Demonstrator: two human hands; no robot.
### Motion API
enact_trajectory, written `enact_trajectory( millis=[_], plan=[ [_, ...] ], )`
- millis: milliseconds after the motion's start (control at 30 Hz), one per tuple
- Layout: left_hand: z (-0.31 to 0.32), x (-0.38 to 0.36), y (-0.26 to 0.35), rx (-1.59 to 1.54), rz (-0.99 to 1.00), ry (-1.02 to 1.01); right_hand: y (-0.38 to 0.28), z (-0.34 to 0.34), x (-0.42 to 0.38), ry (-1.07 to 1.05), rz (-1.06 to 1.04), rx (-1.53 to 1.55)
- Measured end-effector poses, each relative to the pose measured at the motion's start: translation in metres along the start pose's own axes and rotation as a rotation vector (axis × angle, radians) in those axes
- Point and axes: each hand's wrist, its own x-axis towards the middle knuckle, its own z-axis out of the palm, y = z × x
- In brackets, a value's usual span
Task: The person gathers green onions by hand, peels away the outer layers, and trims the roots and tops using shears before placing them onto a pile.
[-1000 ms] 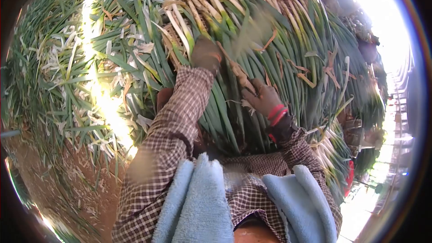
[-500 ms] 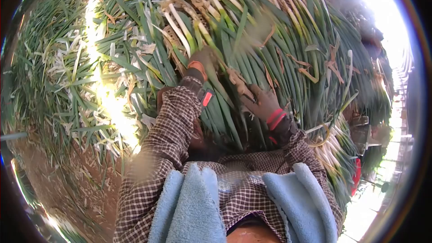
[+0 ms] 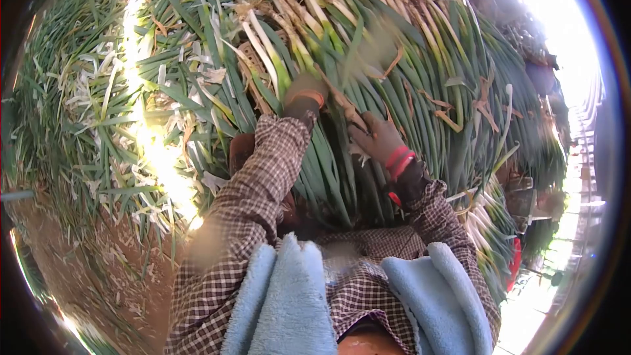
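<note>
Long green onions [image 3: 411,108] lie side by side in front of me, their white, rooty ends pointing away. My left hand [image 3: 306,90], in a dark glove with an orange cuff, is closed around green onion stalks near their pale part; its fingertips are blurred and partly hidden. Lower and to the right, my right hand [image 3: 379,139], gloved with a red wristband, pinches the near end of a brown, dry-looking leaf [image 3: 345,106]. This leaf slants up between the hands, toward the left one. A pale scrap hangs below my right fingers.
Loose leaves and white peelings [image 3: 174,108] cover the ground to the left, crossed by a bright sun strip. Bare brown soil [image 3: 112,269] shows at lower left. Another bundle of green onions [image 3: 483,220] lies by my right elbow. A woven basket-like piece [image 3: 257,75] sits under the stalks.
My left hand has shifted right and slightly down, closer to the right one. My right hand has risen a little, and the brown leaf between them now looks longer and straighter.
</note>
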Motion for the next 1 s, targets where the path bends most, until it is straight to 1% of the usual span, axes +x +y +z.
enact_trajectory(
  millis=[33, 100, 133, 200, 267, 367, 467, 500, 600, 667, 733, 833, 900, 967, 1000],
  plan=[
    [0.016, 0.023, -0.004, 0.094, 0.012, 0.020, 0.001, 0.000, 0.005, 0.007, -0.003, 0.013],
    [0.023, 0.030, -0.003, 0.082, 0.008, 0.046, 0.004, -0.001, 0.006, 0.011, 0.006, 0.038],
    [0.024, 0.031, -0.003, -0.025, -0.013, 0.058, 0.005, -0.001, 0.005, 0.008, 0.012, 0.050],
    [0.018, 0.029, -0.004, -0.044, 0.003, 0.038, 0.003, -0.003, 0.003, -0.009, 0.026, 0.049],
    [0.001, 0.011, 0.002, 0.125, 0.073, -0.046, -0.005, -0.007, -0.011, -0.048, 0.056, 0.016],
    [-0.004, 0.005, -0.001, -0.415, -0.220, -0.067, -0.008, -0.009, -0.027, -0.060, 0.075, 0.006],
    [0.003, -0.001, -0.009, -0.312, -0.057, -0.008, -0.012, -0.012, -0.034, -0.063, 0.069, -0.031],
    [0.011, 0.007, -0.015, -0.321, -0.074, -0.152, -0.011, -0.011, -0.035, -0.078, 0.055, -0.037],
    [-0.011, -0.046, -0.016, -0.308, -0.086, -0.072, -0.009, -0.007, -0.033, -0.104, 0.012, -0.039],
    [0.003, -0.032, -0.034, 0.000, 0.128, -0.033, -0.013, -0.004, -0.032, -0.099, -0.011, -0.013],
    [0.005, -0.033, -0.036, -0.351, -0.085, 0.004, -0.016, 0.001, -0.025, -0.120, -0.010, -0.035],
    [0.013, -0.022, -0.053, -0.468, -0.183, 0.018, -0.025, 0.007, -0.008, -0.104, -0.039, 0.001],
    [0.032, -0.003, -0.066, -0.356, 0.038, 0.022, -0.029, 0.013, 0.006, -0.094, -0.045, 0.015],
    [0.042, 0.010, -0.073, -0.312, 0.123, 0.022, -0.031, 0.019, 0.026, -0.097, -0.041, -0.009],
    [0.042, 0.013, -0.075, -0.323, 0.099, 0.020, -0.034, 0.021, 0.036, -0.084, -0.040, -0.022]
  ],
)
